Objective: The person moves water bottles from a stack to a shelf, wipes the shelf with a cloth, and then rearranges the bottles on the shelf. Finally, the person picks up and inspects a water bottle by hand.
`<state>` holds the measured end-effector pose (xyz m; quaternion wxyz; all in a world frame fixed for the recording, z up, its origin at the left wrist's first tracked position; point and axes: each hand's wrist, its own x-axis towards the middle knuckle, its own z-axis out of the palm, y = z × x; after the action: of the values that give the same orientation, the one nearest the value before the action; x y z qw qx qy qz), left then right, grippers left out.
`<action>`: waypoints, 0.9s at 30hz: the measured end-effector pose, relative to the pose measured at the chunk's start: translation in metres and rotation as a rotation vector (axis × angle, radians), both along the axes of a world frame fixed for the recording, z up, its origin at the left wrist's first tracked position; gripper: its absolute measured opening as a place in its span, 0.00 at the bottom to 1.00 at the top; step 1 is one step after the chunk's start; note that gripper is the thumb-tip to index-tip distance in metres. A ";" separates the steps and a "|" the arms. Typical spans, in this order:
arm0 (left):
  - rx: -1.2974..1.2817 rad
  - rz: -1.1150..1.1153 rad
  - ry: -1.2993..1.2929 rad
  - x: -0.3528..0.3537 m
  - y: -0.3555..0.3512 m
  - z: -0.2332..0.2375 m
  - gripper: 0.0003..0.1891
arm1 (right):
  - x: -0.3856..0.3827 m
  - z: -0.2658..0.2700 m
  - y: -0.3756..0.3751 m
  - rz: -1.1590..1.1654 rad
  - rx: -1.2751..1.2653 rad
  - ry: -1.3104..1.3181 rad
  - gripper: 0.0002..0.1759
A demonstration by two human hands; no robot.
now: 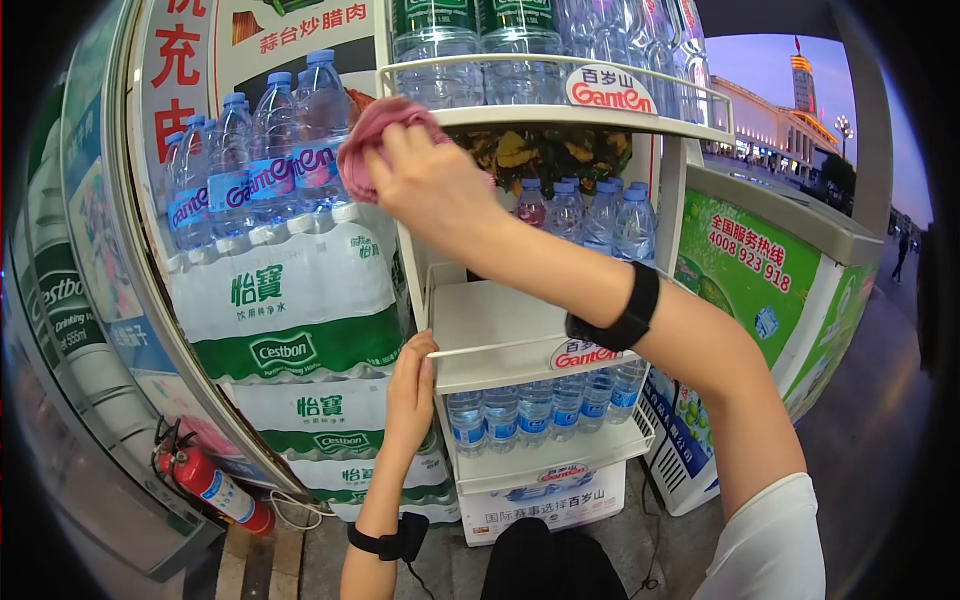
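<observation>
While my right hand [430, 185] bunches the pink cloth [365, 140] against the left front corner of the upper shelf [560, 115], my left hand [410, 395] steadies the white rack lower down. From the head view, the right fingers are closed tight on the cloth, which sits up where the shelf's wire guard meets the post, just beside the blue-capped bottles [290, 130] stacked on the wrapped water packs [290, 300]. The left fingers hook over the front rail [500, 350] of the bare middle shelf [490, 310], at its left end, thumb on top. I judge the step to be wiping the upper corner of the rack. Carrying the cloth along that edge would call for firm pressure, keeping clear of the red-and-white label [610, 92] clipped to the guard, and the lower grip holding the rack steady.

Much is hidden here. The cloth covers the very spot it touches, so I cannot say whether the surface is dirty or clean. My right forearm, with its black wristband [620, 320], crosses the back row of small bottles [590, 210]. The tips of my left fingers vanish behind the rail. The lens bends the edges, and the fire extinguisher [215, 490] low on the left is partly cut off by the curved stand.
</observation>
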<state>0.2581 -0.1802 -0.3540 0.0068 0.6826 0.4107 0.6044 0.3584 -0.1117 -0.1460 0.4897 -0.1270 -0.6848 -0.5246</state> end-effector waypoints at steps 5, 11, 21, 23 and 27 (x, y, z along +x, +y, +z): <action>0.009 0.028 0.060 -0.006 0.002 -0.002 0.08 | 0.038 -0.007 0.013 0.143 -0.050 -0.057 0.17; 0.141 0.094 0.044 0.000 0.017 -0.014 0.08 | 0.066 -0.007 0.003 0.100 -0.032 0.050 0.18; 0.047 0.063 0.048 -0.003 0.007 -0.005 0.08 | 0.088 -0.009 0.015 -0.011 -0.084 0.081 0.27; 0.045 0.063 0.020 0.000 0.008 -0.007 0.07 | 0.117 -0.013 0.016 -0.087 -0.080 0.088 0.31; 0.069 0.086 0.053 0.006 0.006 -0.004 0.07 | 0.130 -0.014 0.020 -0.051 -0.047 0.066 0.31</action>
<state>0.2640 -0.1745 -0.3584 -0.0539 0.6800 0.4187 0.5995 0.4884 -0.0914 -0.1603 0.4955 -0.1730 -0.6770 -0.5160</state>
